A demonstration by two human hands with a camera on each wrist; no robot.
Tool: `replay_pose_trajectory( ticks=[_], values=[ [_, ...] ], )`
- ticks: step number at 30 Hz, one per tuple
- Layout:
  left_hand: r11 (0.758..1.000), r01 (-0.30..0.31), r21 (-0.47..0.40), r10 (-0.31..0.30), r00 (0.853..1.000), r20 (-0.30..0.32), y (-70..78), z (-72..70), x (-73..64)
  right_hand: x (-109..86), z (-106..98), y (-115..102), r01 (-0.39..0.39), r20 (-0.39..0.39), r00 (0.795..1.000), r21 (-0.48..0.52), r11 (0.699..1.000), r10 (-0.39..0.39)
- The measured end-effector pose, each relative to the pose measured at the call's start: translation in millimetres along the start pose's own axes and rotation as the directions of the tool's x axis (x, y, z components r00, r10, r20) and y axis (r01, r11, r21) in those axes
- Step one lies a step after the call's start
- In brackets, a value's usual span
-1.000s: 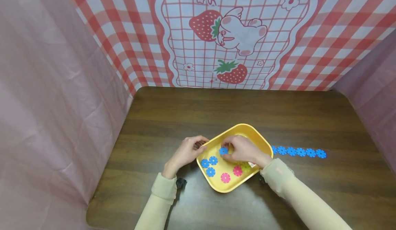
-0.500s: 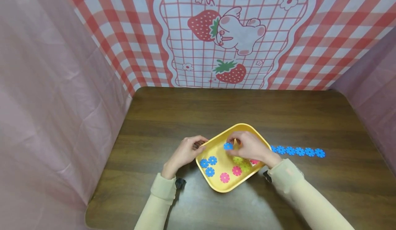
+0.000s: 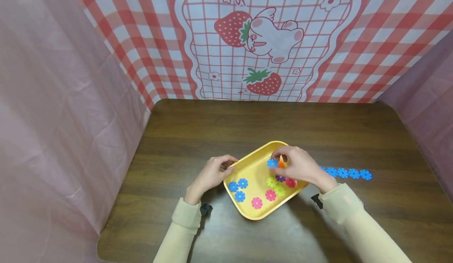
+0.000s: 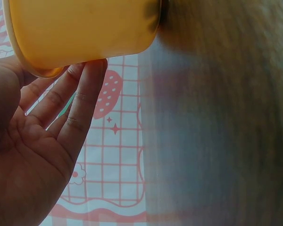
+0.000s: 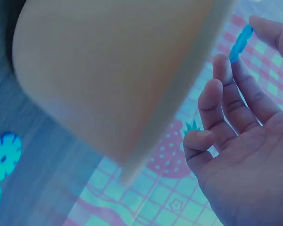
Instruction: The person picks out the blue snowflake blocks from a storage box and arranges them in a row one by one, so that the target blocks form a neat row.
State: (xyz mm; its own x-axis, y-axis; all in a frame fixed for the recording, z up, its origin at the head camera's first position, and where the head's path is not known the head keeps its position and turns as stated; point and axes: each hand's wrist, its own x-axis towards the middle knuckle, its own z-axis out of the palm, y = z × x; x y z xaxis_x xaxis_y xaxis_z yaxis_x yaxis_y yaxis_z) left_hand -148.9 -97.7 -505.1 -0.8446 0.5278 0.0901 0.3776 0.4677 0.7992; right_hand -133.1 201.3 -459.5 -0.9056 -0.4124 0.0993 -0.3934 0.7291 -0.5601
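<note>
A yellow plastic tray (image 3: 258, 184) sits in the middle of the table. My left hand (image 3: 212, 174) holds it at its left corner; in the left wrist view the fingertips (image 4: 95, 70) press its outer wall. Above the tray's right part, my right hand (image 3: 301, 164) pinches a blue notched flower disc (image 3: 272, 163) between thumb and fingers. Seen edge-on, the same disc (image 5: 241, 43) shows in the right wrist view. On the tray floor lie blue discs (image 3: 240, 196), pink discs (image 3: 256, 203), yellow-green discs (image 3: 280, 191) and a purple disc (image 3: 280, 178); an orange piece (image 3: 281, 163) is partly hidden by the right hand.
A row of blue discs (image 3: 342, 173) lies on the brown table (image 3: 198, 129) to the right of the tray, its left end covered by the right hand. A strawberry-print checked cloth (image 3: 262, 39) hangs behind the table; pink curtains (image 3: 70, 117) flank it.
The right hand has lifted the blue disc and moved right and slightly back with it, uncovering the yellow-green, purple and pink discs. The left hand has stayed at the tray's corner.
</note>
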Motion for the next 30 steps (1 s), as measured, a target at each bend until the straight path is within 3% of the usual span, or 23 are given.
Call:
replay_pose_trajectory(
  ticks=[15,26,30],
  values=[
    [0.999,0.036,0.001,-0.036,0.999,0.013,1.7,0.0,-0.4,-19.9,-23,15,-0.054,-0.054,0.997,-0.003,0.999,0.053],
    [1.000,0.008,-0.002,-0.008,1.000,-0.001,1.1,-0.7,0.0,-36.4,-38,35,-0.037,-0.150,0.988,-0.042,0.998,0.030],
    [1.000,-0.005,-0.003,0.005,1.000,-0.002,0.7,-0.7,0.0,-43.6,-43,41,-0.063,-0.162,0.985,-0.037,0.997,0.056]
  ],
)
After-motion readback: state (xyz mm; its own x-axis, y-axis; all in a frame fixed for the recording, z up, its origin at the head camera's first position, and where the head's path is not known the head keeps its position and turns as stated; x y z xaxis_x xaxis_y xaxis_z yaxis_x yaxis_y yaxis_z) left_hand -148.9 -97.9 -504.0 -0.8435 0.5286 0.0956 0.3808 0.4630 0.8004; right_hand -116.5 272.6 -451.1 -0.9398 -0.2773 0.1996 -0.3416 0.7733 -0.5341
